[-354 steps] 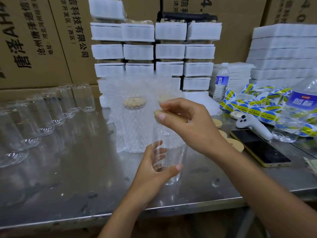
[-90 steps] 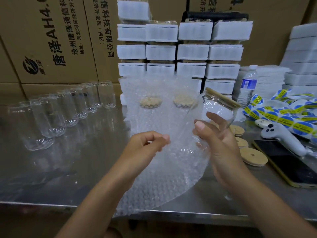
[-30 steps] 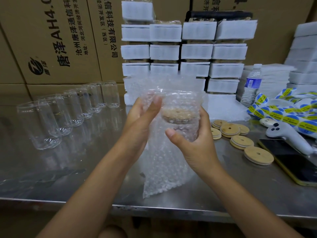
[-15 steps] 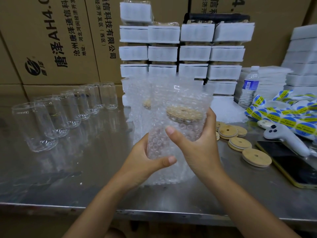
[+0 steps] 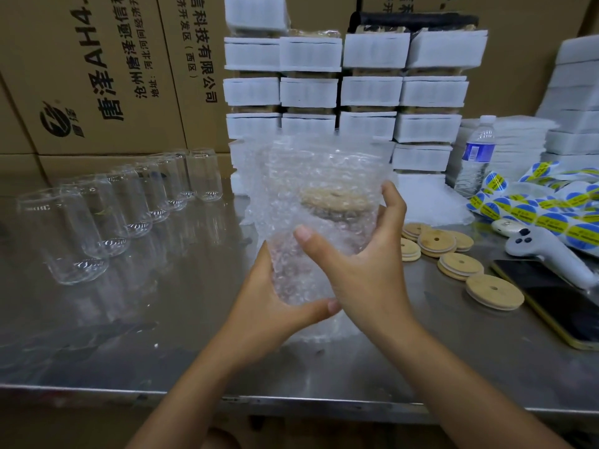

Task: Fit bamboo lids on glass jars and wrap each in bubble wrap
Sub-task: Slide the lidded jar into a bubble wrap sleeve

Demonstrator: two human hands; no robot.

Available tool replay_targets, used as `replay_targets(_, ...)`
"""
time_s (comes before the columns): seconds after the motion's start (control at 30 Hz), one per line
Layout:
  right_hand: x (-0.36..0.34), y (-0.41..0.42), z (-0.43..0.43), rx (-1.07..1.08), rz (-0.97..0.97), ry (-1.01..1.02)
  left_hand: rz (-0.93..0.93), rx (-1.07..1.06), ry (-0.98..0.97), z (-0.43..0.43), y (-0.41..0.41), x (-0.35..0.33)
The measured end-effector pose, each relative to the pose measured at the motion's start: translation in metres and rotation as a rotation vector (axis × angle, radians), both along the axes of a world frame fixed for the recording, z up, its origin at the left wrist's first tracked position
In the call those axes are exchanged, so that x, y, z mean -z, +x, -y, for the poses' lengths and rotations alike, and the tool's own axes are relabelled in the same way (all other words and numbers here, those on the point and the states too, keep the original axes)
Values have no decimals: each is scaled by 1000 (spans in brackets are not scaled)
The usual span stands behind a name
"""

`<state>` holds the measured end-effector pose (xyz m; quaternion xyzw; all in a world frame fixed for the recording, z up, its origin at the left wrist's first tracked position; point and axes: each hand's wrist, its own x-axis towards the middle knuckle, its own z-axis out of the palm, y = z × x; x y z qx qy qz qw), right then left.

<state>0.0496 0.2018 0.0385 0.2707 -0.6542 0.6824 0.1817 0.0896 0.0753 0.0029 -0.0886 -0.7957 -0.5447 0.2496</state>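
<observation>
Both hands clasp one glass jar [image 5: 293,277] above the steel table [image 5: 162,335]. My left hand [image 5: 265,312] curls round its lower part, thumb across the front. My right hand [image 5: 369,277] grips higher up, thumb in front and fingers round the far side. Bubble wrap [image 5: 324,163] surrounds the jar and stands up past its bamboo lid [image 5: 334,200], which shows blurred through the film. Bare jars [image 5: 110,215] stand in a row at the left. Loose lids [image 5: 460,265] lie to the right, near a phone [image 5: 557,303] and a grey controller [image 5: 547,254].
</observation>
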Motion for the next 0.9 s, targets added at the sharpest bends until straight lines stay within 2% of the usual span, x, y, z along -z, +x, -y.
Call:
replay_targets(0.2,1,-10,-3,-214,-19,91,-81,-113,114,28,8,-4)
replay_targets(0.47,48,-28,-6,-154,84,145,-137,-351,71,92,19,-13)
replay_targets(0.63,62,-34,-6,-153,162,292,-137,-465,14,125,10,-17)
replay_targets(0.77,65,-31,-5,-147,138,388,-78,-492,0,152,-13,-13)
replay_targets(0.9,64,-33,-3,-123,192,317,-55,-435,32,166,-50,-7)
